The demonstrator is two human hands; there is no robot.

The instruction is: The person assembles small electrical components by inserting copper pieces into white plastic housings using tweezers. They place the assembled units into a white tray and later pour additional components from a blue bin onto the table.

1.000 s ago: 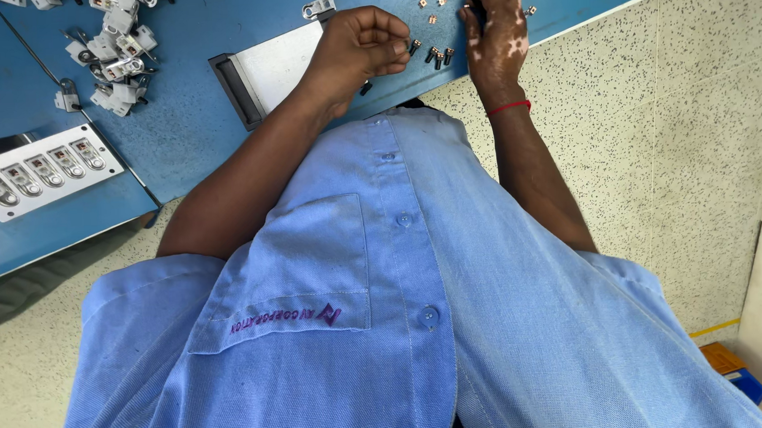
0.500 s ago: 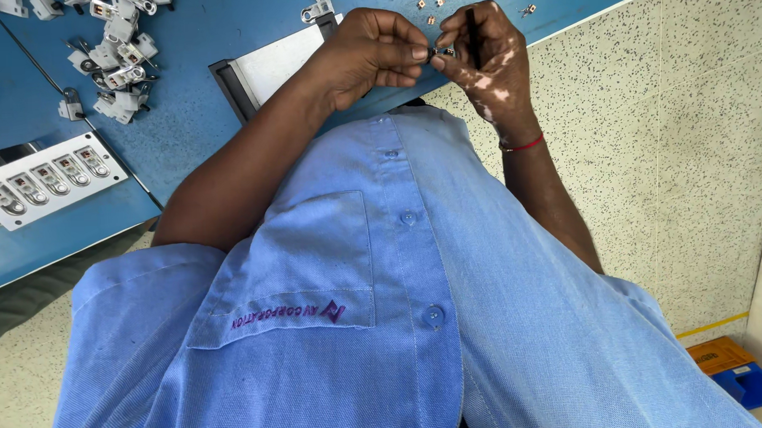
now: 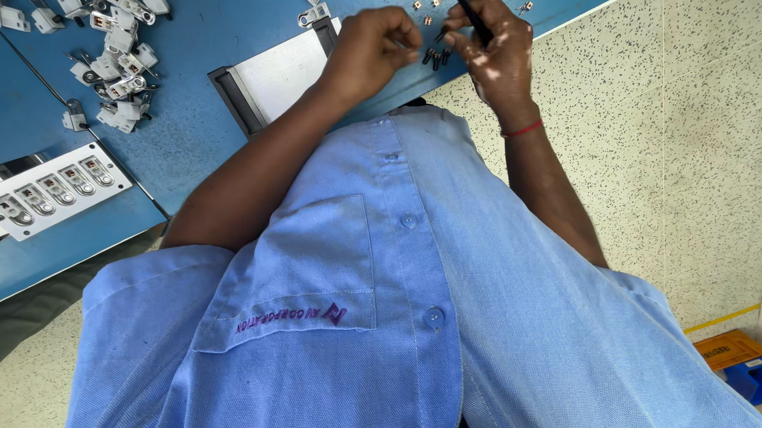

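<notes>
Above the blue table [image 3: 223, 42], a thin black tool [image 3: 473, 18] is pinched in the right hand [image 3: 493, 50]. The left hand [image 3: 374, 50] is closed on something unseen. Small black screws [image 3: 435, 57] hang between them: light, rigid, easily dropped, best pinched by the shank.

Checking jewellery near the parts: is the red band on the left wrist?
No, the red band circles the wrist of the right hand.

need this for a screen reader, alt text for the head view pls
A person in a light blue shirt holds small dark screws between the left hand and right hand over a blue table, with a pile of metal parts nearby.
</notes>
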